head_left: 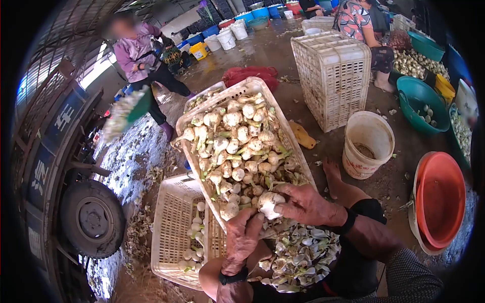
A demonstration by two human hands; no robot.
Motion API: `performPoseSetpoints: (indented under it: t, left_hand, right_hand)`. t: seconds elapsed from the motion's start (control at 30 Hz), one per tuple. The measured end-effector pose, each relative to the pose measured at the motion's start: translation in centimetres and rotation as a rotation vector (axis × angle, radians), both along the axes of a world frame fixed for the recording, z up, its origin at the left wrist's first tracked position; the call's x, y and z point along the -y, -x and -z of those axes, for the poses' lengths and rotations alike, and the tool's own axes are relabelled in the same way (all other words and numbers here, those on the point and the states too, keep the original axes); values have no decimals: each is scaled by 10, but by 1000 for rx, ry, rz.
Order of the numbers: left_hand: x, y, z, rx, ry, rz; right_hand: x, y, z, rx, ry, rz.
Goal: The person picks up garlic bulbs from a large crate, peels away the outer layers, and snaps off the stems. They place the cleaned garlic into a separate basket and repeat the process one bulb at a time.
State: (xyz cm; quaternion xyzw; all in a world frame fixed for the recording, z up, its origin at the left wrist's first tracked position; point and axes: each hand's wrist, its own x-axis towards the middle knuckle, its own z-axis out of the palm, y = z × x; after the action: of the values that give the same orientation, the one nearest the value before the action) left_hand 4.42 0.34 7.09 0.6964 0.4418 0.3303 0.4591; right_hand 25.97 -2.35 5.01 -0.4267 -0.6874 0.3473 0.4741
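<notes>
A large garlic bulb point(270, 204), partly white where its outer skin is off, sits between my two hands. My right hand point(310, 206) grips it from the right with thumb and fingers. At its lower left, my left hand point(243, 236) is closed, thumb and forefinger at the bulb's edge; the exact contact is partly hidden. Just beyond the hands, a tilted white crate point(298, 151) is heaped with dirty, stemmed garlic bulbs point(237, 141). Below my hands lies a pile of garlic skins point(305, 257).
A lower crate point(166, 227) at left holds several whiter bulbs. To the right stand a white bucket point(366, 151), an upended crate point(333, 76) and a red basin point(442, 199). A person point(134, 55) carries a green basin; another sits at upper right. A truck wheel point(93, 218) is at left.
</notes>
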Motion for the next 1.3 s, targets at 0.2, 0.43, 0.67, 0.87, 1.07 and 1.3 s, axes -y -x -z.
performPoseSetpoints:
  t: [0.2,0.43,0.67,0.87,1.07,1.3]
  left_hand:
    - [1,-1,2,-105,-69,-18]
    - [-1,0,10,-168,-193,-61]
    - [1,-1,2,-116,-238,-41]
    - [1,-2,-1,-8,-201,-45]
    - [-14,16,12,-140,-331,-145]
    - [-16,26,20,-459,-367,-46]
  right_hand:
    - [3,3,-5,53,-37,12]
    - [3,9,-2,84,-143,39]
    - [0,9,5,-154,-6,-11]
    - [8,-2,-19,-341,241,-44]
    - [7,-7,-13,-826,350,-148]
    - [2,-27,-3,-1214,375,-413]
